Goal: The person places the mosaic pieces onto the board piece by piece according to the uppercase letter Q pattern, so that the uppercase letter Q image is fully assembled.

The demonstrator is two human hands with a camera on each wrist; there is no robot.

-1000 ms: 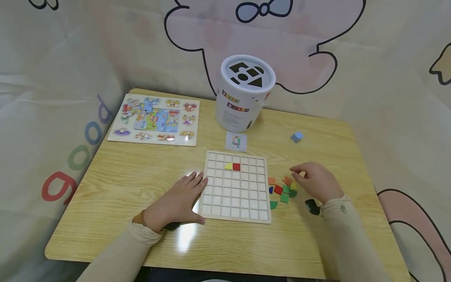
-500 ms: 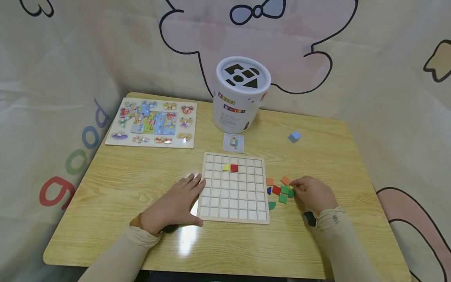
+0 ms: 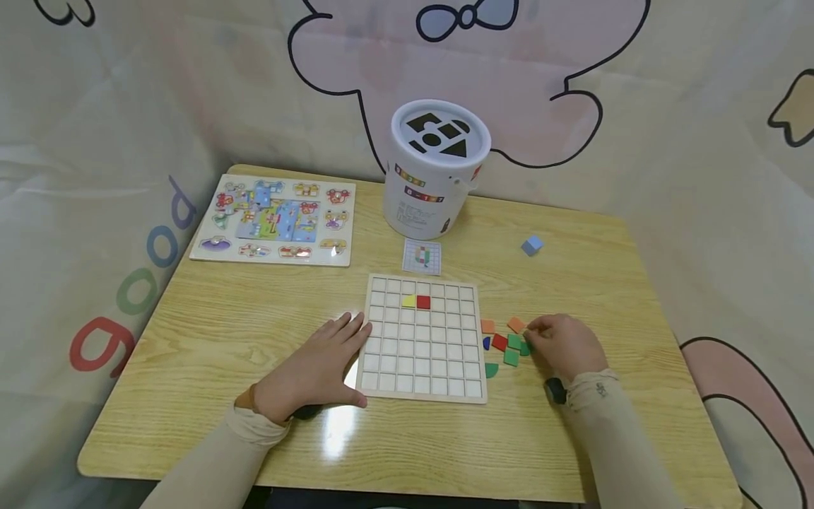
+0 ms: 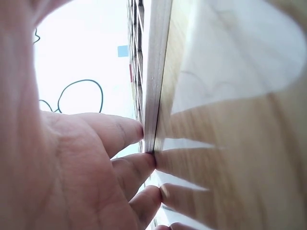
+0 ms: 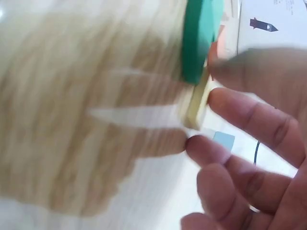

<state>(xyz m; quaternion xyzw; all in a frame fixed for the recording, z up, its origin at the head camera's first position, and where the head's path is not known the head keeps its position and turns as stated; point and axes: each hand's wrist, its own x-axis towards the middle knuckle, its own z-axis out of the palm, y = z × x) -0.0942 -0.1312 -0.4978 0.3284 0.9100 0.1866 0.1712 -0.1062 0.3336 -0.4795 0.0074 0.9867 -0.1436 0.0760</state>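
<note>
My left hand (image 3: 314, 371) lies with fingers spread, its fingertips touching the left edge of a white wooden grid board (image 3: 405, 365). A yellow tile (image 3: 409, 301) and a red square tile (image 3: 423, 302) sit side by side in the board's upper cells. Right of the board, my right hand (image 3: 566, 345) pinches a yellow tile (image 5: 197, 106) at table level, thumb and index finger on it. That tile is hidden by the fingers in the head view. A green rounded tile (image 5: 194, 45) lies against it in the right wrist view.
Loose tiles by the board include a red tile (image 3: 499, 342), an orange tile (image 3: 516, 325) and a green square (image 3: 511, 358). Behind it are a pattern card (image 3: 422, 256), a white bucket (image 3: 420, 205), a picture puzzle (image 3: 318, 256) and a blue cube (image 3: 532, 245).
My right hand has come down and left to the loose tiles, its fingers now covering the yellow one. The left hand has stayed at the board's edge.
</note>
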